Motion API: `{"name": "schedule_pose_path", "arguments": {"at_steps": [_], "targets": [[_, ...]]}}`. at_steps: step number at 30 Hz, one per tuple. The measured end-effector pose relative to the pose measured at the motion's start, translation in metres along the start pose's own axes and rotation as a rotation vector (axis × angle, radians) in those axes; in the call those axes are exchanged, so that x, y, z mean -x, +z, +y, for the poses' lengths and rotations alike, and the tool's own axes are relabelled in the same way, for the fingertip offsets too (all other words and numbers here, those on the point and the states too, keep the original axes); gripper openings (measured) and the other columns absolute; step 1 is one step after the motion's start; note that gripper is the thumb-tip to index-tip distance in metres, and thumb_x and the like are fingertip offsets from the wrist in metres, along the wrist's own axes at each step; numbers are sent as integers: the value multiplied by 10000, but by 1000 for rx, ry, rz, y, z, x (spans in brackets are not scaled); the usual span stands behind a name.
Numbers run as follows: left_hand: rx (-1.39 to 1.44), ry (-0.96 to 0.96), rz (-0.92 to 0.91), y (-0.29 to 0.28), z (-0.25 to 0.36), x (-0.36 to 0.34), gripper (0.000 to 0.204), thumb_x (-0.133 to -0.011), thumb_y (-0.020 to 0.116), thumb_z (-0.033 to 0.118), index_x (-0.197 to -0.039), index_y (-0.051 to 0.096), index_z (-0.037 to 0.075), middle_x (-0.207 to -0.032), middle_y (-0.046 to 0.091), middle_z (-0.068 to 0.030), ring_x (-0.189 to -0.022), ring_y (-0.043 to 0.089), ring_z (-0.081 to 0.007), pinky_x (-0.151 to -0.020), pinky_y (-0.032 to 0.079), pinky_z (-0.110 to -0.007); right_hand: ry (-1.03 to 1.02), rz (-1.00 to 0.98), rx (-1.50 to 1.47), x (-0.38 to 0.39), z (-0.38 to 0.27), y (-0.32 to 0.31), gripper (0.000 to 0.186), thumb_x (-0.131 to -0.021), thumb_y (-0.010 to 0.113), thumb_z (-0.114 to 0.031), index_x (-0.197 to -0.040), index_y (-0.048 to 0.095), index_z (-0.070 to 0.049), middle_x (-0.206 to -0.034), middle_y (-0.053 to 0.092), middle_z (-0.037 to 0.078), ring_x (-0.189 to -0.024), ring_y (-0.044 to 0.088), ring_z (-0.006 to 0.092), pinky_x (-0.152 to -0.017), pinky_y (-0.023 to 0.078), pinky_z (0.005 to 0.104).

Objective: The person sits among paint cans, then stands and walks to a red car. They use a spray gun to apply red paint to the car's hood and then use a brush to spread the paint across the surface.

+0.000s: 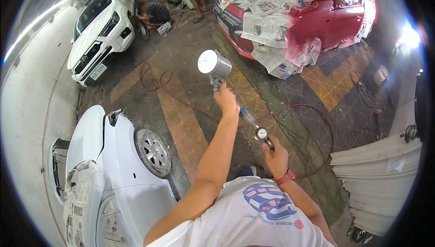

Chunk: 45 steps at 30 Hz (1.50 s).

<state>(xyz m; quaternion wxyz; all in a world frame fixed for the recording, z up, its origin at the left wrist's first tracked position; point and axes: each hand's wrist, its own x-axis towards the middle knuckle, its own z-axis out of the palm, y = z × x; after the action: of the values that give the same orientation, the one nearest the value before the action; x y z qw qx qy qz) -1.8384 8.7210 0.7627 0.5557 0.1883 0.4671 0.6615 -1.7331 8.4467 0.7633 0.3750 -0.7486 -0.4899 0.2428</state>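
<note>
My left hand (226, 100) is closed around the handle of a paint spray gun (222, 67), held out in front of me. The gun has a silver cup with a round white lid on top. A clear tube-shaped filter (247, 116) with a blue fitting hangs below the handle. Beneath it is a round pressure gauge (261, 133) on a metal fitting. My right hand (276, 158), a red watch on its wrist, is closed on the hose fitting just under the gauge. A thin red air hose (327, 124) loops across the floor.
Front left stands a white car body (136, 204), partly papered. Ahead right, a red car (317, 24) is masked with newspaper (267, 29). A white pickup (97, 34) stands far left, with a person (156, 13) crouching beside its wheel. White sheeting (376, 170) hangs at right.
</note>
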Motion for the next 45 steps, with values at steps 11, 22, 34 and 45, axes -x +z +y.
{"name": "schedule_pose_path", "arguments": {"at_steps": [11,22,34,45], "targets": [[89,-175,-424,63,5,29,232,-1024,626,228,-858,499,128,-691,469,62,-549,425,-61,-506,384,-265,34,-130,-417,-6,35,-15,344,-1126,538,-304,-973,613,-4,-655,585,82,-592,573,172,-553,425,377],[14,-343,-694,140,-33,98,239,-1015,623,195,-842,462,162,-677,428,79,-583,423,-55,-549,381,-268,79,-137,-683,1,71,-58,405,-1162,461,-331,-929,601,-31,-694,502,-26,-596,422,64,-534,338,264],[8,-160,-474,176,-73,150,273,-993,616,198,-791,436,157,-664,425,62,-569,414,-77,-528,366,-285,2,-38,-578,-9,133,-147,277,-1092,624,-261,-1047,647,11,-774,605,2,-679,528,83,-623,434,277],[32,78,-107,156,-78,142,261,-993,631,219,-801,511,89,-714,492,-8,-560,446,-115,-499,395,-300,-139,114,-246,-27,129,-183,349,-1068,637,-334,-1247,663,-36,-833,717,228,-759,712,427,-647,524,482]]}}
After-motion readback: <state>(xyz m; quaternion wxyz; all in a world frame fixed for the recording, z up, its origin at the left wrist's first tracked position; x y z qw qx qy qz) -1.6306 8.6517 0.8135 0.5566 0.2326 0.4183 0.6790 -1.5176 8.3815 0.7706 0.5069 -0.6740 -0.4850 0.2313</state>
